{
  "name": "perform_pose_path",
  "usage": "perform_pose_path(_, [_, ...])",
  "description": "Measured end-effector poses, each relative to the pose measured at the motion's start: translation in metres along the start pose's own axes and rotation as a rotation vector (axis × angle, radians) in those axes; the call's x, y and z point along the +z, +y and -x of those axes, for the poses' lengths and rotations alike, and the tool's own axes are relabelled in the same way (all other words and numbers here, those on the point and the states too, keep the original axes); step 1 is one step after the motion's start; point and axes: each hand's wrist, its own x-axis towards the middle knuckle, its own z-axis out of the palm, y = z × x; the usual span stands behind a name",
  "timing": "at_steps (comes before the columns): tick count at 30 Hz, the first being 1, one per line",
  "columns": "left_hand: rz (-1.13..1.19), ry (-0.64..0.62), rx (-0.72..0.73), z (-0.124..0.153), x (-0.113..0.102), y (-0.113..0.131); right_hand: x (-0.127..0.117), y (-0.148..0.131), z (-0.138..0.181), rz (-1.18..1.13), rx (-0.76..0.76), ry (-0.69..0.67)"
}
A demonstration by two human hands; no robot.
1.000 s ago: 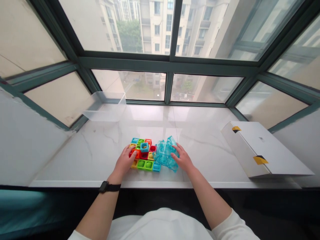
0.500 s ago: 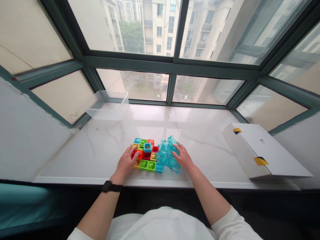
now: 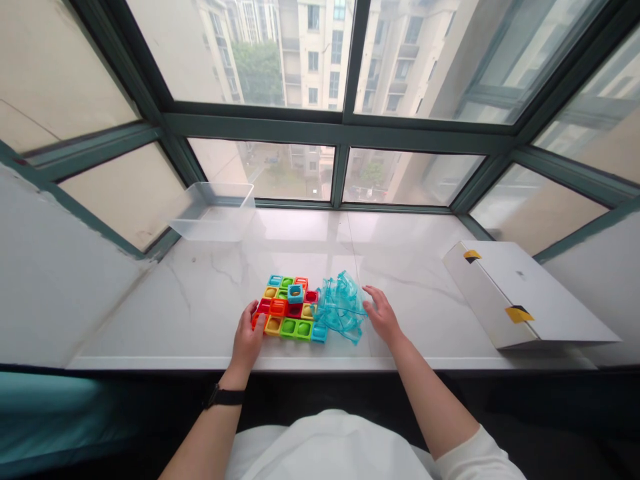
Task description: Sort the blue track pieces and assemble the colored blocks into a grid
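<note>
Resting on the bench [image 3: 200, 313], my left hand [image 3: 249, 338] lies with fingers loosely curled against the left edge of the coloured block grid [image 3: 289, 309], pinching nothing. My right hand [image 3: 383, 314] is spread flat, just right of the clear blue plastic pieces [image 3: 341, 307], which adjoin the grid's right side.

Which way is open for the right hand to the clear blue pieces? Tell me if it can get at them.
Probably yes. The right hand lies open on the sill just right of the clear blue pieces, its fingers at their edge, with nothing between. The colourful block grid sits on their far side, by the left hand.
</note>
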Motion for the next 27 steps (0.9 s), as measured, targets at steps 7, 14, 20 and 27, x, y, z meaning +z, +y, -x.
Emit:
perform_pose_path(7, [-0.12,-0.017,0.078,0.0,0.001,0.005,-0.01,0.025,0.052,-0.05,0.121,0.122])
perform_pose_path(14, [-0.171,-0.017,0.144,0.002,0.003,0.004,-0.007,0.014,0.055,0.023,0.072,0.083])
perform_pose_path(20, [-0.156,-0.03,0.194,0.004,0.002,0.009,-0.007,0.017,0.053,0.036,0.066,0.084])
perform_pose_path(27, [-0.165,-0.042,0.201,0.009,0.002,0.009,-0.006,0.017,0.053,0.034,0.072,0.093])
